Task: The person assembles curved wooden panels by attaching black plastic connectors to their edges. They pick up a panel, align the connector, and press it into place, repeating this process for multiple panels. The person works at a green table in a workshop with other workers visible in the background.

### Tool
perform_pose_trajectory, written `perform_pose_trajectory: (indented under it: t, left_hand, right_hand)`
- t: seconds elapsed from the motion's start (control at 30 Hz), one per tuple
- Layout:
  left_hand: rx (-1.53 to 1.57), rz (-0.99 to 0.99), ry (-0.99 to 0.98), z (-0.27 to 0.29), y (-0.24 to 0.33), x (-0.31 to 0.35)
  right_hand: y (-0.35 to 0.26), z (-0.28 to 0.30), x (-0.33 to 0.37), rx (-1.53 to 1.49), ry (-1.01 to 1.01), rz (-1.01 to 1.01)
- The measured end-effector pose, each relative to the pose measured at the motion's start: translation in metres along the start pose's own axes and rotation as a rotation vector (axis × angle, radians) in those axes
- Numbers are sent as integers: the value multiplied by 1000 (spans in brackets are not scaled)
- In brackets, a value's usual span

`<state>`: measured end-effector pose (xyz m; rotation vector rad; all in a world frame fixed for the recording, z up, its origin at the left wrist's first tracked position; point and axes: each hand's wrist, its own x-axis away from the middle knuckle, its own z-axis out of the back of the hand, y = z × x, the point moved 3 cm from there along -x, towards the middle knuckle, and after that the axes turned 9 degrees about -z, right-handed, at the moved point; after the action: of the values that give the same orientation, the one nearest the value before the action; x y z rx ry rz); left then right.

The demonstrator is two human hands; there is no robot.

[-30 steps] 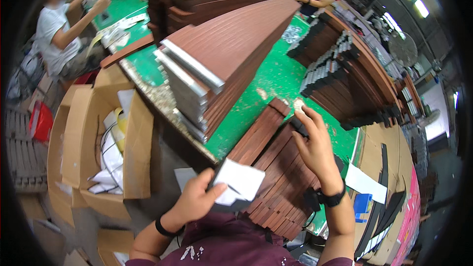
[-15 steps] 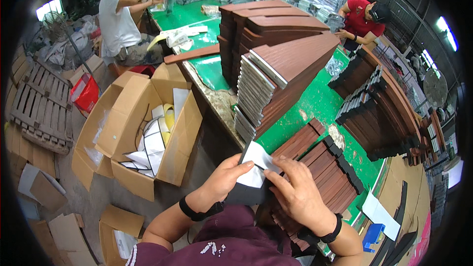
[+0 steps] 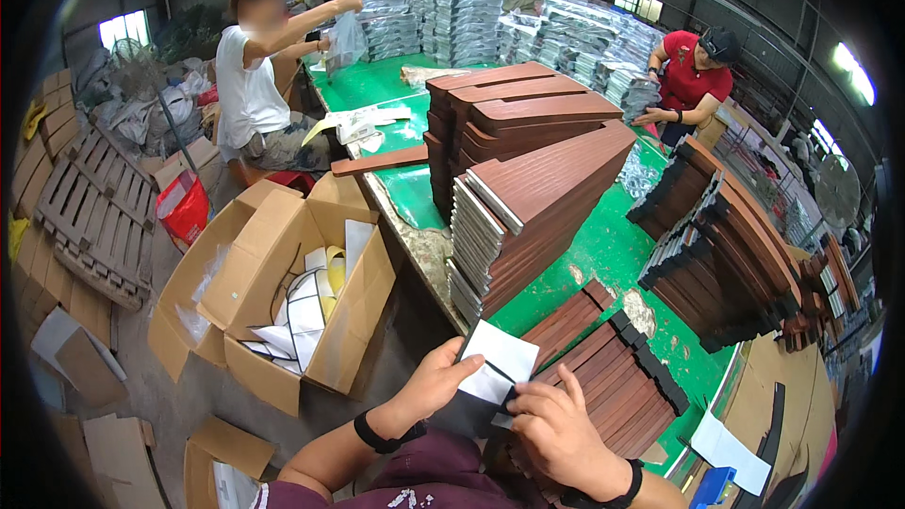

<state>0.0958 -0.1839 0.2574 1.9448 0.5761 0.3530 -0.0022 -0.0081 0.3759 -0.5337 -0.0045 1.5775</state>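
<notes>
A white sheet point(image 3: 501, 351), crossed by a thin black strip point(image 3: 498, 373), is held over the near edge of the table. My left hand point(image 3: 436, 382) grips its left side, thumb on top and fingers beneath. At the sheet's lower right corner, my right hand point(image 3: 564, 434) has its thumb and curled fingers closed on the end of the black strip; one finger points up. A dark edge shows behind the sheet. Just beyond my right hand lies a row of reddish-brown slats point(image 3: 613, 386) with black end pieces.
Tall stacks of brown boards point(image 3: 556, 188) stand on the green table point(image 3: 575, 264); curved boards point(image 3: 726, 254) stand right. An open carton point(image 3: 325, 339) of white scraps sits left. Two people, in a white shirt point(image 3: 247, 85) and a red shirt point(image 3: 693, 75), work at the far side.
My right hand has moved down and right, off the middle of the sheet to its lower corner. More white surface shows. The view has tilted up. The person in red now holds a grey bundle higher.
</notes>
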Motion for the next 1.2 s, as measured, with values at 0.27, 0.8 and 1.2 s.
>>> perform_pose_trajectory:
  t: [0.27, 0.8, 1.2]
  left_hand:
    - [-870, -88, -479, -32, 8, 18]
    - [-1016, -532, -660, -40, -37, 1]
    - [-952, -591, -661, -36, -30, -4]
  right_hand:
    - [69, 35, 13, -540, 391, -536]
    - [238, 1, 23, -55, 357, -893]
    - [242, -29, 3, 26, 337, -954]
